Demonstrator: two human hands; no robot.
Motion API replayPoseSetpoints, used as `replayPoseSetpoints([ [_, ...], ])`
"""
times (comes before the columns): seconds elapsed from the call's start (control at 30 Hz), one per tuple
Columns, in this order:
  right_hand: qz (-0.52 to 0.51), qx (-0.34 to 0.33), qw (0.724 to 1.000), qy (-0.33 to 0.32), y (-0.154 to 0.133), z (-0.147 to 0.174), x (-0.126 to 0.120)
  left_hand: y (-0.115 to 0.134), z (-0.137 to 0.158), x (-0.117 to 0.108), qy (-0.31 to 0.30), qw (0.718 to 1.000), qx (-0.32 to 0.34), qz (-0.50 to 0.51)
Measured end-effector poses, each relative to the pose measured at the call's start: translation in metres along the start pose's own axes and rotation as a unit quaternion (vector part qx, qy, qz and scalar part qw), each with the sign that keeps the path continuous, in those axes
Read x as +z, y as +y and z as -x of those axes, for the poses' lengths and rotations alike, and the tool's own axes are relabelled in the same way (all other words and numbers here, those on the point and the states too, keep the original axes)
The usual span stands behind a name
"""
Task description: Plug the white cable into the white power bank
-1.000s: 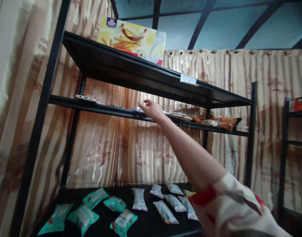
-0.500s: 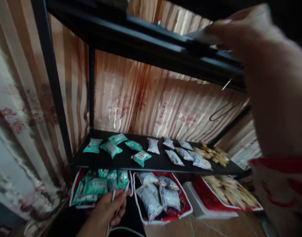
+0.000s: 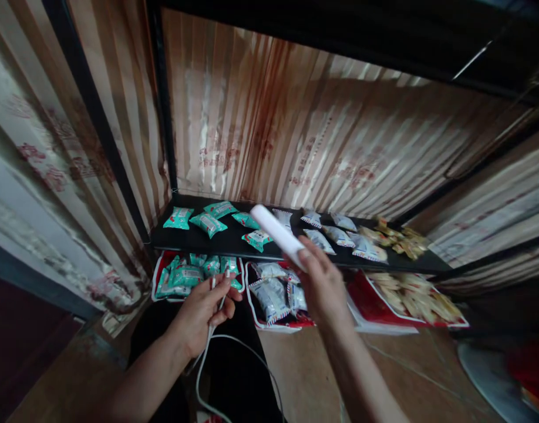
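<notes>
Since the earlier frame your right hand had come down from the upper shelf and the view had dropped with it, so that the lower shelf and the floor below it filled the head view. That hand was closed around one end of a white stick-shaped device, thumb on top, with the free end pointing up and left over the shelf edge. Your left hand sat lower and to the left, fingers pinched on the plug end of a white cable, whose slack looped down over the dark gap below. The two hands were near each other but apart, and the plug tip was not yet touching the device. On the shelf behind lay green snack packets to the left, white packets in the middle and small yellow ones to the right; below it stood red trays holding more of the same. I would judge that you were at the point of bringing cable and device together. That next move called for turning the device so its socket faced the plug, then closing the gap squarely; I could not tell from this view where the socket sat.
</notes>
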State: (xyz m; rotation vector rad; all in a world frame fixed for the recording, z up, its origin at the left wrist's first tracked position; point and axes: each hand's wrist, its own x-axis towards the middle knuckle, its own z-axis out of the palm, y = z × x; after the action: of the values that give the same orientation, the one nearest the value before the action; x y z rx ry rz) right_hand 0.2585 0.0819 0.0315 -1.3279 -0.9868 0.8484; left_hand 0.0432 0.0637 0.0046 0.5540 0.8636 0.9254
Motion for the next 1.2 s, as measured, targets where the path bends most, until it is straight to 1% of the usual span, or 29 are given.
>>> replayPoseSetpoints([
  [0.03, 0.058, 0.024, 0.998, 0.009, 0.018, 0.006, 0.012, -0.004, 0.002, -0.003, 0.018, 1.0, -0.011, 0.007],
  [0.07, 0.103, 0.021, 0.994, 0.009, 0.037, 0.011, 0.026, -0.008, 0.003, -0.008, 0.035, 0.999, -0.024, 0.013],
  [0.13, 0.15, 0.014, 0.988, 0.014, 0.077, 0.017, 0.054, -0.015, 0.002, -0.02, 0.067, 0.996, -0.044, 0.027],
  [0.2, 0.187, -0.042, 0.981, 0.023, 0.113, 0.017, 0.076, -0.019, -0.004, -0.032, 0.087, 0.994, -0.057, 0.042],
  [0.3, 0.259, -0.162, 0.951, 0.048, 0.152, 0.004, 0.097, -0.019, -0.018, -0.045, 0.094, 0.99, -0.081, 0.063],
  [0.33, 0.275, -0.187, 0.941, 0.059, 0.162, -0.002, 0.101, -0.018, -0.024, -0.048, 0.094, 0.989, -0.089, 0.068],
  [0.4, 0.291, -0.209, 0.931, 0.073, 0.177, -0.014, 0.108, -0.014, -0.034, -0.051, 0.092, 0.987, -0.102, 0.08],
  [0.5, 0.299, -0.205, 0.929, 0.07, 0.193, -0.028, 0.114, -0.007, -0.052, -0.052, 0.079, 0.985, -0.13, 0.086],
  [0.6, 0.307, -0.187, 0.931, 0.066, 0.208, -0.032, 0.118, -0.004, -0.074, -0.054, 0.072, 0.982, -0.154, 0.086],
  [0.67, 0.307, -0.164, 0.935, 0.07, 0.22, -0.034, 0.12, -0.005, -0.091, -0.057, 0.07, 0.982, -0.153, 0.09],
  [0.8, 0.297, -0.102, 0.945, 0.093, 0.236, -0.039, 0.128, -0.015, -0.125, -0.066, 0.058, 0.985, -0.126, 0.106],
  [0.9, 0.291, -0.071, 0.949, 0.093, 0.234, -0.048, 0.135, -0.023, -0.146, -0.071, 0.066, 0.985, -0.106, 0.118],
  [1.0, 0.286, -0.047, 0.954, 0.074, 0.226, -0.058, 0.141, -0.028, -0.161, -0.073, 0.075, 0.984, -0.099, 0.124],
  [1.1, 0.284, -0.016, 0.957, 0.057, 0.224, -0.065, 0.143, -0.031, -0.17, -0.074, 0.083, 0.984, -0.096, 0.127],
  [1.2, 0.282, 0.014, 0.958, 0.044, 0.229, -0.068, 0.146, -0.035, -0.175, -0.074, 0.092, 0.984, -0.098, 0.121],
])
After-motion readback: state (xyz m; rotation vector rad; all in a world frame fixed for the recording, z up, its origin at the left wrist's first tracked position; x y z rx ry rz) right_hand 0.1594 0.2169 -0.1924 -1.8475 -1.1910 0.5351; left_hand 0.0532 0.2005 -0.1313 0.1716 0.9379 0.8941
